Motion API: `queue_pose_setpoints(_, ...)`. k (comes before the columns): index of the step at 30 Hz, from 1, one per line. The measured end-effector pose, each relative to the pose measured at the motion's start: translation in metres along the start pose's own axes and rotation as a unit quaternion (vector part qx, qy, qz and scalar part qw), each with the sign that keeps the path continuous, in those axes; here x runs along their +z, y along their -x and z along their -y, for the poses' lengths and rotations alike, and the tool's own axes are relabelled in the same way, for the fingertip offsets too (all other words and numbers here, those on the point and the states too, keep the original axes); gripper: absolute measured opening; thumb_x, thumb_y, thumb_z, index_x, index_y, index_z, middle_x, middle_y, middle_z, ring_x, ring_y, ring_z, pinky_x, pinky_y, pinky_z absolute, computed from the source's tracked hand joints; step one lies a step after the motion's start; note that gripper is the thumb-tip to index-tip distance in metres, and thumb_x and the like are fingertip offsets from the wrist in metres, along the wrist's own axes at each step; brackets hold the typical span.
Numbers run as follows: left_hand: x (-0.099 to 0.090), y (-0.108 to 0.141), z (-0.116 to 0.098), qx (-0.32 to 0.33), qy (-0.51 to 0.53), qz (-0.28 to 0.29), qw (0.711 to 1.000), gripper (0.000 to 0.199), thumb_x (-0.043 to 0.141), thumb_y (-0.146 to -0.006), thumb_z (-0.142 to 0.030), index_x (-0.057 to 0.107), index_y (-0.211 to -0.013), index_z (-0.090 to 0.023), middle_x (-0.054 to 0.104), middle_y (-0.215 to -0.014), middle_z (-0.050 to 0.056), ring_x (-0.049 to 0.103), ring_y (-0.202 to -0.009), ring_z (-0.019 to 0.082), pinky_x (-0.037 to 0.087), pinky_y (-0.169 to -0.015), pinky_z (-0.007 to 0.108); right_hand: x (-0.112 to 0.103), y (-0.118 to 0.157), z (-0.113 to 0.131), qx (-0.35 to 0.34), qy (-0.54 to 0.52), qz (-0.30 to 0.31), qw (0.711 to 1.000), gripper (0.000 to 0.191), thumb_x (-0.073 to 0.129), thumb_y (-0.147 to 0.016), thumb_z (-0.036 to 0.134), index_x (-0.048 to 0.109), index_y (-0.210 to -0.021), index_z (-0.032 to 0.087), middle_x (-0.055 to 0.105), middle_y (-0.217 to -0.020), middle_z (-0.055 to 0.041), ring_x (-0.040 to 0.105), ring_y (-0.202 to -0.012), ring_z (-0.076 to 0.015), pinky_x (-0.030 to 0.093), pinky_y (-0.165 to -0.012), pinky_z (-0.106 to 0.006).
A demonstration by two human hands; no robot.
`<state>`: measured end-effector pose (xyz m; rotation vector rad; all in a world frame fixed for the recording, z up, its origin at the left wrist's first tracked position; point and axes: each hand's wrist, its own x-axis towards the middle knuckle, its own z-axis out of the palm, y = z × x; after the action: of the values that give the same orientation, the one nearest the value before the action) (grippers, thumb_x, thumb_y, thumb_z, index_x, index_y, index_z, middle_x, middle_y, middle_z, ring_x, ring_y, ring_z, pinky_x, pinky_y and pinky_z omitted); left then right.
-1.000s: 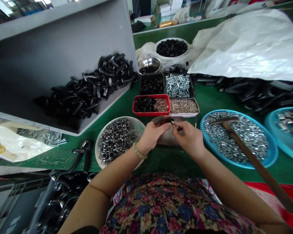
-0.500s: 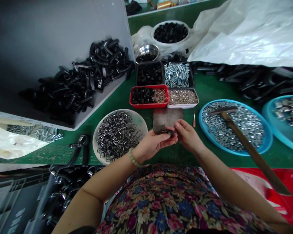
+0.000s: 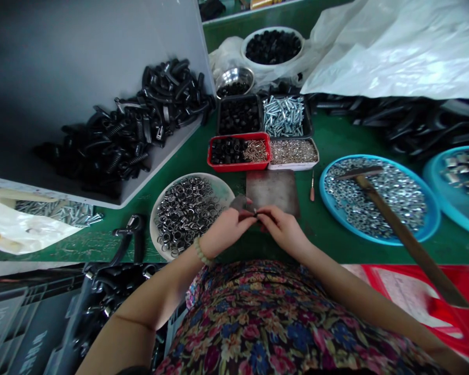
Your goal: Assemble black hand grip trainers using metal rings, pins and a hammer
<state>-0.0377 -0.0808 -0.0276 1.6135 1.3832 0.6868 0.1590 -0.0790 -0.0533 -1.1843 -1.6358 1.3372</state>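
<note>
My left hand [image 3: 227,229], with a beaded bracelet at the wrist, is closed round a small dark part [image 3: 240,203] whose shape is mostly hidden by the fingers. Against it, my right hand [image 3: 282,229] pinches at the same spot, thumb and forefinger together; what lies between those fingertips is too small to make out. Both hands meet in front of a flat metal plate [image 3: 272,188] on the green table. To the left of my left hand is a white round tray [image 3: 153,229] of metal rings.
A hammer [image 3: 391,219] lies across a blue tray [image 3: 328,213] of small metal parts at the right. A small screwdriver [image 3: 312,192] sits beside the plate. Behind are a red tray [image 3: 240,167] and bins of screws. A grey crate [image 3: 168,31] of black handles stands left.
Both hands have moved left and turned, and their fingertips have come together over the dark part. More of the metal plate shows. The camera view has shifted slightly.
</note>
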Motion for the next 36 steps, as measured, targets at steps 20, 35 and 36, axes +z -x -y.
queue_pose_setpoints(20, -0.008, -0.041, -0.029, -0.079, 0.108, 0.082, 0.988, 0.024, 0.067, -0.076, -0.038, 0.061, -0.087, -0.018, 0.068, -0.083, 0.002, 0.064, -0.081, 0.018, 0.05, -0.081, 0.031, -0.042, 0.015, 0.013, -0.296, 0.213, 0.091, 0.927, 0.029, 0.039, -0.094, 0.013, 0.057, -0.116, 0.017, 0.066, -0.108, -0.0117, 0.064, -0.097, -0.0175, 0.054, -0.082, -0.031)
queue_pose_setpoints(35, 0.161, -0.172, -0.104, 0.398, -0.344, 0.279, 0.803, 0.014, 0.05, -0.09, -0.013, 0.063, -0.091, -0.012, 0.068, -0.091, 0.01, 0.062, -0.093, 0.019, 0.048, -0.078, 0.029, -0.159, 0.073, -0.032, -0.137, -0.034, -0.347, 0.927, 0.022, 0.056, -0.092, 0.025, 0.058, -0.113, 0.026, 0.071, -0.097, -0.0026, 0.071, -0.082, -0.0158, 0.058, -0.079, -0.034)
queue_pose_setpoints(36, 0.171, -0.18, -0.105, 0.439, -0.396, 0.299, 0.749, 0.015, 0.05, -0.089, -0.011, 0.064, -0.087, -0.012, 0.067, -0.089, 0.011, 0.061, -0.093, 0.02, 0.047, -0.076, 0.029, -0.165, 0.075, -0.031, -0.136, -0.057, -0.361, 0.921, 0.021, 0.058, -0.091, 0.026, 0.059, -0.112, 0.026, 0.071, -0.097, -0.0024, 0.071, -0.081, -0.0156, 0.058, -0.078, -0.034)
